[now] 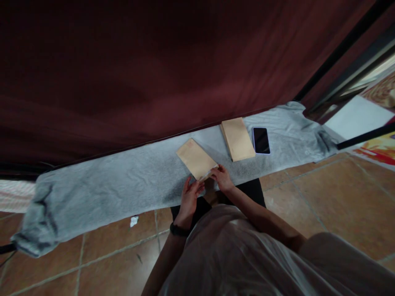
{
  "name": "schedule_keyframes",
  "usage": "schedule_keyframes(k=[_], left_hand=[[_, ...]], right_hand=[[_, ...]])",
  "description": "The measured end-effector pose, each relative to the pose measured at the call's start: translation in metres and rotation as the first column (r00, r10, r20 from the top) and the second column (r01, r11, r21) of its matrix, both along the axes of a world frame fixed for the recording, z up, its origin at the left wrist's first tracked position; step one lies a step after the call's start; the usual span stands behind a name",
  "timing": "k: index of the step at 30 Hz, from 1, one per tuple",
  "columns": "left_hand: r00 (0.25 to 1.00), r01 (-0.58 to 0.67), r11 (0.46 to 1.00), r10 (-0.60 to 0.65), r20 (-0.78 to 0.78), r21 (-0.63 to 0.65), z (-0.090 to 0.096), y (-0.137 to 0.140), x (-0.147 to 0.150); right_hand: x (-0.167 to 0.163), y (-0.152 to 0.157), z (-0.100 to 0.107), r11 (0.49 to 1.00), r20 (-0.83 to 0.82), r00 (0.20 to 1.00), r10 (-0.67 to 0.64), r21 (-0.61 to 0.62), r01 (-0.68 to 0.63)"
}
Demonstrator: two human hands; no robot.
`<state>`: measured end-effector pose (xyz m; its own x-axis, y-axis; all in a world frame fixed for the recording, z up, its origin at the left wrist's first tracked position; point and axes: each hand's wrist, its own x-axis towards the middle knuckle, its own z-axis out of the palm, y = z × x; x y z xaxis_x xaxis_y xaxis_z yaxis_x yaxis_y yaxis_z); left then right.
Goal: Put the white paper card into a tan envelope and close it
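**Two envelopes, one phone on cloth**

Long grey felt cloth (108, 185) spread over tiled floor. Stack of flat brown paper envelopes (238, 138), contents hidden. One brown paper envelope (196, 158) pinched at near corner by left hand (189, 196) and right hand (222, 178), close together. One black phone (261, 140).

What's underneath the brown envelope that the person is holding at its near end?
The envelope lies on a grey cloth spread over the tiled floor. Whatever lies directly beneath the envelope, or inside it, is covered.

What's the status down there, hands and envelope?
Left hand and right hand both pinch the brown envelope at its near edge. It lies on the grey cloth. Stack of envelopes and phone lie apart.
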<state>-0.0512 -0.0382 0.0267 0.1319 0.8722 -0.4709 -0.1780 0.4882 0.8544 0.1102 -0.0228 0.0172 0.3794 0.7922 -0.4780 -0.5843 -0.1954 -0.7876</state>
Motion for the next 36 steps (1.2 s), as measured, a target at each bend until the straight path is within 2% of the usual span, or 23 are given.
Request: schedule_keyframes(k=[3,6,10,16,22,24,26,28,31,34,36], left_hand=[[0.994,-0.053,0.999,0.054,0.095,-0.004,0.002,0.004,0.021],[0.993,-0.096,0.995,0.096,0.069,0.0,0.002,0.012,0.029],[0.995,-0.101,0.995,0.101,-0.012,0.007,0.001,0.02,0.024],[0.991,-0.099,0.995,0.1,-0.091,0.015,-0.001,0.022,0.013],[0.983,-0.103,0.994,0.105,-0.148,0.022,-0.007,0.024,0.007],[0.978,-0.097,0.995,0.1,-0.185,0.025,-0.008,0.025,0.006],[0.972,-0.097,0.995,0.101,-0.212,0.028,-0.009,0.025,0.005],[0.969,-0.095,0.995,0.1,-0.224,0.035,-0.009,0.025,0.004],[0.968,-0.081,0.995,0.09,-0.234,0.05,-0.011,0.025,0.005],[0.965,-0.063,0.996,0.079,-0.249,0.07,-0.011,0.026,0.007],[0.961,-0.045,0.996,0.065,-0.268,0.078,-0.011,0.027,0.007]], right_hand=[[-0.002,-0.004,-0.002,1.0,0.016,1.0,0.009,0.01,-0.009],[0.0,-0.007,-0.005,0.999,0.044,0.998,0.049,-0.016,-0.048],[0.007,-0.01,-0.009,0.989,0.076,0.989,0.128,-0.087,-0.121],[0.007,-0.01,-0.018,0.967,0.154,0.959,0.239,-0.124,-0.221],[0.014,-0.009,-0.021,0.92,0.295,0.873,0.389,-0.177,-0.35],[0.017,-0.012,-0.023,0.9,0.448,0.781,0.436,-0.204,-0.386],[0.019,-0.017,-0.022,0.897,0.678,0.6,0.426,-0.231,-0.376],[0.02,-0.023,-0.019,0.906,0.829,0.417,0.372,-0.228,-0.356],[0.023,-0.028,-0.012,0.886,0.931,0.208,0.299,-0.19,-0.422],[0.027,-0.025,-0.01,0.808,0.979,-0.029,0.202,-0.184,-0.559],[0.031,-0.021,-0.012,0.76,0.98,-0.097,0.172,-0.195,-0.62]])
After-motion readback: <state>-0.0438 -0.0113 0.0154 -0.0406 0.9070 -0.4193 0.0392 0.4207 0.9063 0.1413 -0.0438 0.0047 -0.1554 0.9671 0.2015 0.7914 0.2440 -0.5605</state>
